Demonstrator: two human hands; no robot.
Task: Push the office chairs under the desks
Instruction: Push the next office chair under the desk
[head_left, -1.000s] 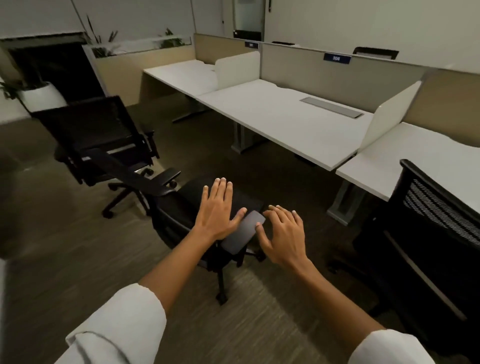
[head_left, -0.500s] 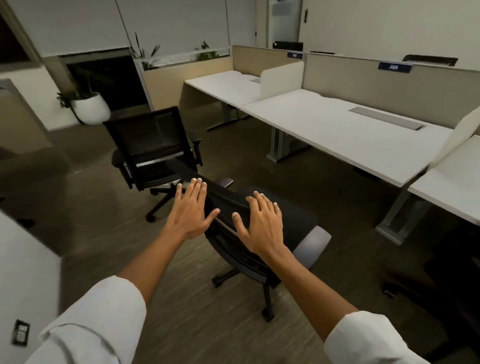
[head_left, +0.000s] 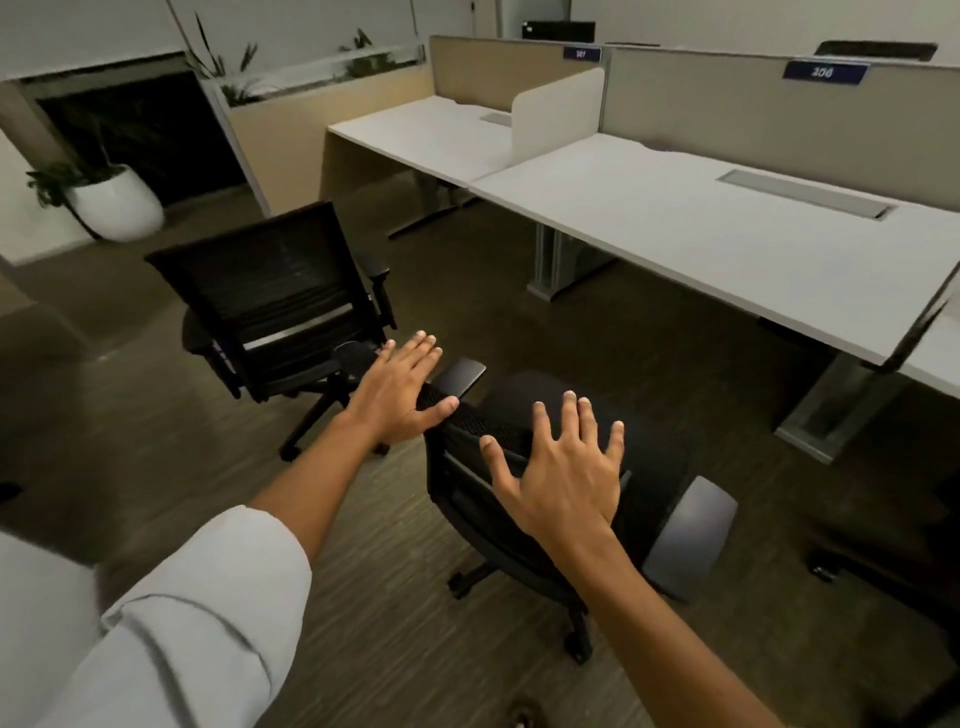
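Both hands, left (head_left: 397, 397) and right (head_left: 563, 467), now spread open on the black mesh office chair's backrest (head_left: 478, 423), having shifted off its armrest; long white desk (head_left: 727, 244) ahead, push not yet begun.

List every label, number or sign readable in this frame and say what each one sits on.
"200", or possibly "206" (blurred, last digit unsure): white digits on the dark blue plate at the top edge of the nearer grey partition.
"301", or possibly "321" (small and blurred, a guess): the smaller blue plate on the farther beige partition.
No other text is visible on the desks, the chairs or the white planter.
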